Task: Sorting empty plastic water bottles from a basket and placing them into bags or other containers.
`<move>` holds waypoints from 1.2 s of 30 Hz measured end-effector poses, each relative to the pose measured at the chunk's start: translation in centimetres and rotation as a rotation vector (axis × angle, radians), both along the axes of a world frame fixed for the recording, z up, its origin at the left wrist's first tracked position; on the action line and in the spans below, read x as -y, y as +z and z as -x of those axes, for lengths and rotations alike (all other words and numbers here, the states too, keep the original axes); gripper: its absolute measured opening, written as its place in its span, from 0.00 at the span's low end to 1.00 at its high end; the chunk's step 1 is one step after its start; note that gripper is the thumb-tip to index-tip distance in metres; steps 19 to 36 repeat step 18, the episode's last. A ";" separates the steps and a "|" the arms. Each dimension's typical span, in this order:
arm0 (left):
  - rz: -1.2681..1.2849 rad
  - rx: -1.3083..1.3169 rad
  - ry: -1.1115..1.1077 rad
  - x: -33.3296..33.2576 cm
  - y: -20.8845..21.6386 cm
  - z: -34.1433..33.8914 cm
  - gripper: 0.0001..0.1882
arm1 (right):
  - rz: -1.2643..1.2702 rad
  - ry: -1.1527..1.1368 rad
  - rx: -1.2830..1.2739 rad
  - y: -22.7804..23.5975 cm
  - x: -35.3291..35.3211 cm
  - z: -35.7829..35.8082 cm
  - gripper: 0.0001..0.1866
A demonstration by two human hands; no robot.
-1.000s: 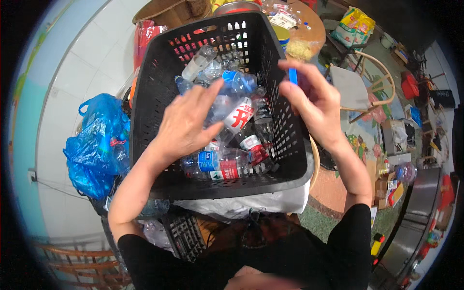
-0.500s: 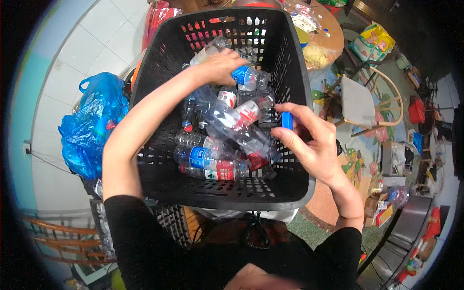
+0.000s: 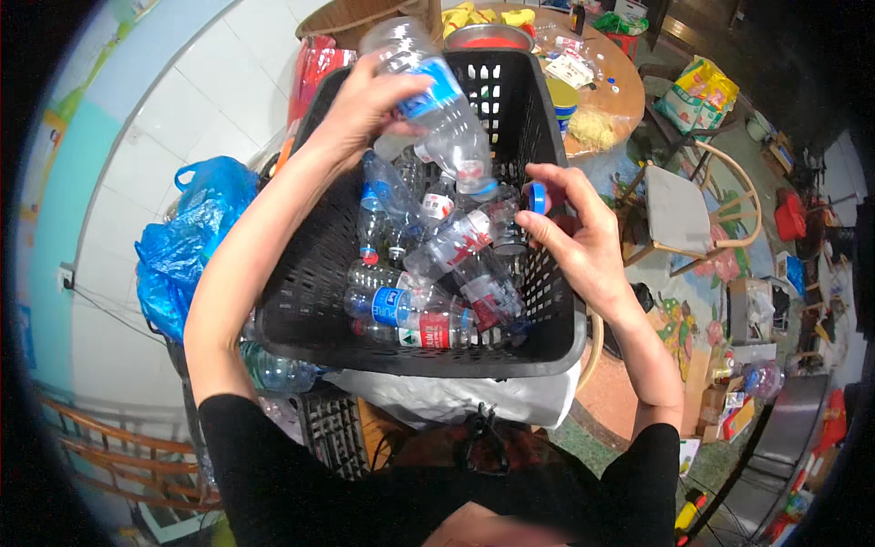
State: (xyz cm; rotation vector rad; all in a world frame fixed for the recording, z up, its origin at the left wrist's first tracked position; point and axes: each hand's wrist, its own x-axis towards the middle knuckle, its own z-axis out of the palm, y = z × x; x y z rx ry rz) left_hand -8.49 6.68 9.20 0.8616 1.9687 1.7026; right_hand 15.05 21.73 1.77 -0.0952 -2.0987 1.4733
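My left hand grips a clear plastic bottle with a blue label. Its body is tilted, the neck with a blue cap pointing down into the black basket. Between the thumb and fingers of my right hand, over the basket's right side, is a round blue cap. Below both hands lie several empty plastic bottles. Among them are one with a blue label, one with a red and white label and one lying slantwise.
A blue plastic bag bulges left of the basket. Behind it, to the right, stands a round wooden table with a metal basin and clutter. A chair is at the right. White plastic lies under the basket's near edge.
My left hand has risen, lifting the blue-labelled bottle out of the pile and turning its neck downward. My right hand still holds the blue cap, slightly higher. The view has shifted a little.
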 end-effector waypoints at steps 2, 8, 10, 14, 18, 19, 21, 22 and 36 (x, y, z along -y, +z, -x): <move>-0.287 0.337 -0.068 3.4 0.6 -1.5 0.27 | 0.070 0.035 -0.054 -0.3 0.2 0.6 0.23; -0.485 0.591 -0.016 7.9 -0.4 -7.3 0.28 | 0.231 0.138 -0.143 1.7 2.6 -0.2 0.23; -0.570 0.581 0.065 8.7 -0.5 -8.5 0.31 | 0.063 0.136 -0.368 2.1 3.7 -0.1 0.23; -0.583 0.520 0.170 9.8 -0.2 -10.0 0.30 | -0.343 0.004 -0.490 3.1 4.2 -0.2 0.24; -0.572 0.434 0.169 10.6 0.0 -11.0 0.32 | -1.067 -0.193 -0.629 3.1 3.2 -0.3 0.17; -0.572 0.434 0.169 10.6 0.0 -11.0 0.32 | -1.067 -0.193 -0.629 3.1 3.2 -0.3 0.17; -0.572 0.434 0.169 10.6 0.0 -11.0 0.32 | -1.067 -0.193 -0.629 3.1 3.2 -0.3 0.17; -0.572 0.434 0.169 10.6 0.0 -11.0 0.32 | -1.067 -0.193 -0.629 3.1 3.2 -0.3 0.17; -0.572 0.434 0.169 10.6 0.0 -11.0 0.32 | -1.067 -0.193 -0.629 3.1 3.2 -0.3 0.17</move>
